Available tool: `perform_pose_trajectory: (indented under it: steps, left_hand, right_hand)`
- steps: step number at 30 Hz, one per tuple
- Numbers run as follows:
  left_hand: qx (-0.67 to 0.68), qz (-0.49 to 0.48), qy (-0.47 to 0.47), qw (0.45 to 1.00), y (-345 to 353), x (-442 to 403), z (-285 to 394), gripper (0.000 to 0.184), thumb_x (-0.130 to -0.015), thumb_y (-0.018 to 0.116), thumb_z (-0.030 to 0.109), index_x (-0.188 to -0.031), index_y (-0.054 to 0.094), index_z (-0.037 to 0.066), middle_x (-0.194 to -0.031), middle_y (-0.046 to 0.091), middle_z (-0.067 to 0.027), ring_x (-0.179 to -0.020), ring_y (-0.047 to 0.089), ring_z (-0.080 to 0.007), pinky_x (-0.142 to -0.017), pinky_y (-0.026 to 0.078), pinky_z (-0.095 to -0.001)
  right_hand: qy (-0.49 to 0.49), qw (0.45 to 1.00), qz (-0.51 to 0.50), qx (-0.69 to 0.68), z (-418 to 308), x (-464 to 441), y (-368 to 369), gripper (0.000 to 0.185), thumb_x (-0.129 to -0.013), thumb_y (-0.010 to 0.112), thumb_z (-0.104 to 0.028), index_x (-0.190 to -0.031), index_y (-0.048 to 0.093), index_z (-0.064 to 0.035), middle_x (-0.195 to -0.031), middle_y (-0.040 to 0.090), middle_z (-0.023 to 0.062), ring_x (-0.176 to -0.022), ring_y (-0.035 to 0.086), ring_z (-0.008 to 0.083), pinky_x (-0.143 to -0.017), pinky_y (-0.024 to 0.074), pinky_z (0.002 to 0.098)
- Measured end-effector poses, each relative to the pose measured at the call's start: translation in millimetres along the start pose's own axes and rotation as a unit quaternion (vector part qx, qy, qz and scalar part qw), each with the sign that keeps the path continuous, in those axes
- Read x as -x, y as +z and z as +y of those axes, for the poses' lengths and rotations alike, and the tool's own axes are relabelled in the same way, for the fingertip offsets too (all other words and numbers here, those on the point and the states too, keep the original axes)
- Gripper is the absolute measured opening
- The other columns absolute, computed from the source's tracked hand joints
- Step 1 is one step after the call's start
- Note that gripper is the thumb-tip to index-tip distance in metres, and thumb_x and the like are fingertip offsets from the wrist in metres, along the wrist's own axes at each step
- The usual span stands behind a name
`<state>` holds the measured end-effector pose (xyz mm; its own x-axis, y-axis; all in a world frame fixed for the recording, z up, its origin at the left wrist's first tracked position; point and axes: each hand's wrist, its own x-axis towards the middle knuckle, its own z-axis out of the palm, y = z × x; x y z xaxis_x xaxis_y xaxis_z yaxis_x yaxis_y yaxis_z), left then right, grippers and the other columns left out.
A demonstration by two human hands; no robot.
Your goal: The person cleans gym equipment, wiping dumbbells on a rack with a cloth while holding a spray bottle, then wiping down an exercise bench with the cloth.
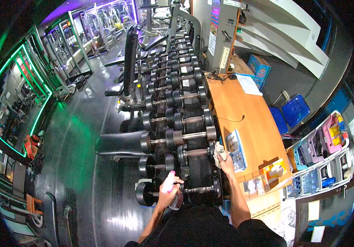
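Holding, left hand: left hand [169, 196] has its grip clamped round the upper part of a clear spray bottle with a pink-and-white trigger head [168, 184]; bottle is over the near end of the rack, above the closest dumbbells.
Holding, right hand: right hand [227, 163] has its grip closed on a crumpled off-white cloth [219, 154].
Cloth position: at the right end of a black round-headed dumbbell with a brownish metal handle [196, 152]; contact likely, cannot tell for sure.
Dumbbells: long double row of black round heads with metal handles [194, 136], running away from the person.
Bench side: orange-brown wooden bench [247, 119] just right of the rack; blue-edged spiral-bound book [236, 152] lies on it, close beside the right hand.
Bottle risk: loose fingers or a wet neck could drop it between dumbbell heads.
Spray risk: nozzle turned rightward could wet the book.
Pinch risk: a dumbbell shifting if pushed could trap fingers against its neighbour.
Snag risk: wide right-arm swing could knock the book.
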<state>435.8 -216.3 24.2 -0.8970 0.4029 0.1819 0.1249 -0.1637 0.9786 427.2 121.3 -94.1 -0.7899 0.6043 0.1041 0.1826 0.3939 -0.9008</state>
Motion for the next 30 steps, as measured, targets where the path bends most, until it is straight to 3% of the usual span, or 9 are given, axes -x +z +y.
perform_pose_trajectory:
  steps: [7, 9, 11, 14, 19, 22, 23, 26, 30]
  left_hand:
    - [0.032, -0.018, -0.041, 0.998, 0.8, 4.2, 12.2, 0.031, -0.087, 0.053, -0.003, -0.118, 0.05, -0.004, -0.099, 0.065, -0.0094, -0.067, 0.057, -0.0077, -0.057, 0.048, -0.0228]
    - [0.026, -0.023, -0.042, 0.999, 1.3, 5.9, 13.7, 0.031, -0.087, 0.053, -0.003, -0.118, 0.05, -0.004, -0.099, 0.065, -0.0093, -0.067, 0.057, -0.0074, -0.057, 0.048, -0.0225]
    - [0.019, -0.027, -0.042, 0.999, 1.0, 8.0, 13.4, 0.03, -0.087, 0.054, -0.003, -0.116, 0.051, -0.004, -0.099, 0.065, -0.0093, -0.068, 0.057, -0.0081, -0.056, 0.048, -0.0226]
    - [0.01, -0.019, -0.019, 1.0, 0.3, 10.0, 10.5, 0.029, -0.087, 0.054, -0.003, -0.116, 0.051, -0.004, -0.1, 0.064, -0.0096, -0.069, 0.058, -0.0091, -0.056, 0.048, -0.0231]
    - [0.021, -0.019, -0.043, 0.999, -3.5, 10.0, 2.7, 0.029, -0.087, 0.054, -0.003, -0.116, 0.051, -0.004, -0.099, 0.065, -0.0096, -0.068, 0.058, -0.0091, -0.056, 0.049, -0.0233]
    - [0.044, -0.015, -0.046, 0.998, -2.5, 5.0, 3.5, 0.03, -0.087, 0.054, -0.003, -0.117, 0.05, -0.004, -0.099, 0.065, -0.0097, -0.065, 0.057, -0.009, -0.056, 0.048, -0.0233]
    - [0.041, -0.024, -0.046, 0.998, -1.6, 2.0, 6.9, 0.031, -0.087, 0.054, -0.004, -0.117, 0.05, -0.004, -0.099, 0.065, -0.0097, -0.064, 0.057, -0.0089, -0.056, 0.048, -0.0232]
    - [0.046, -0.039, -0.046, 0.997, 2.4, -7.5, 7.8, 0.032, -0.087, 0.053, -0.005, -0.118, 0.049, -0.004, -0.1, 0.065, -0.0099, -0.063, 0.057, -0.0089, -0.056, 0.048, -0.0231]
    - [0.06, -0.062, -0.041, 0.995, -0.5, -14.0, 4.1, 0.033, -0.087, 0.053, -0.006, -0.119, 0.048, -0.004, -0.1, 0.064, -0.0105, -0.064, 0.056, -0.0087, -0.057, 0.048, -0.0227]
  right_hand:
    - [0.022, 0.968, 0.096, -0.23, -51.0, -27.8, -1.4, 0.033, -0.091, 0.058, -0.021, -0.118, 0.054, -0.0008, -0.103, 0.063, 0.006, -0.093, 0.058, 0.0153, -0.081, 0.0465, 0.0288]
    - [0.068, 0.983, -0.046, -0.165, -54.4, -29.9, 15.9, 0.036, -0.091, 0.059, -0.025, -0.118, 0.053, -0.0017, -0.106, 0.062, 0.0071, -0.099, 0.057, 0.0167, -0.085, 0.0454, 0.0316]
    - [-0.002, 0.983, 0.104, -0.152, -10.4, -36.5, 46.5, 0.036, -0.09, 0.061, -0.027, -0.117, 0.053, -0.0047, -0.106, 0.063, 0.0094, -0.1, 0.058, 0.0207, -0.085, 0.0452, 0.0349]
    - [0.016, 0.996, 0.082, -0.021, -30.5, -17.6, 31.9, 0.035, -0.088, 0.06, -0.024, -0.118, 0.052, -0.0086, -0.106, 0.063, 0.0176, -0.101, 0.059, 0.036, -0.087, 0.0449, 0.0404]
    - [-0.063, 0.994, 0.067, 0.066, -54.2, 15.5, 6.9, 0.033, -0.085, 0.057, -0.015, -0.117, 0.053, -0.0098, -0.103, 0.062, 0.0235, -0.1, 0.057, 0.0413, -0.082, 0.0456, 0.0483]
    - [0.004, 0.961, -0.061, 0.27, -100.2, 22.5, -25.6, 0.038, -0.08, 0.059, -0.013, -0.118, 0.055, -0.0128, -0.092, 0.064, 0.0221, -0.088, 0.062, 0.0423, -0.074, 0.0484, 0.0519]
    - [0.059, 0.959, -0.088, 0.263, -139.2, 22.6, -35.9, 0.046, -0.078, 0.058, -0.008, -0.123, 0.054, -0.0166, -0.106, 0.062, 0.0205, -0.1, 0.059, 0.0399, -0.083, 0.0478, 0.0488]
    - [-0.104, 0.942, 0.006, 0.319, -158.9, 8.2, -26.0, 0.049, -0.073, 0.057, -0.001, -0.119, 0.057, -0.0175, -0.106, 0.06, 0.0167, -0.1, 0.058, 0.0368, -0.085, 0.0474, 0.0445]
    - [-0.403, 0.792, -0.047, 0.456, -134.2, -35.8, 10.4, 0.033, -0.084, 0.051, -0.012, -0.115, 0.057, -0.0202, -0.103, 0.06, 0.0105, -0.107, 0.054, 0.0272, -0.093, 0.0419, 0.0455]
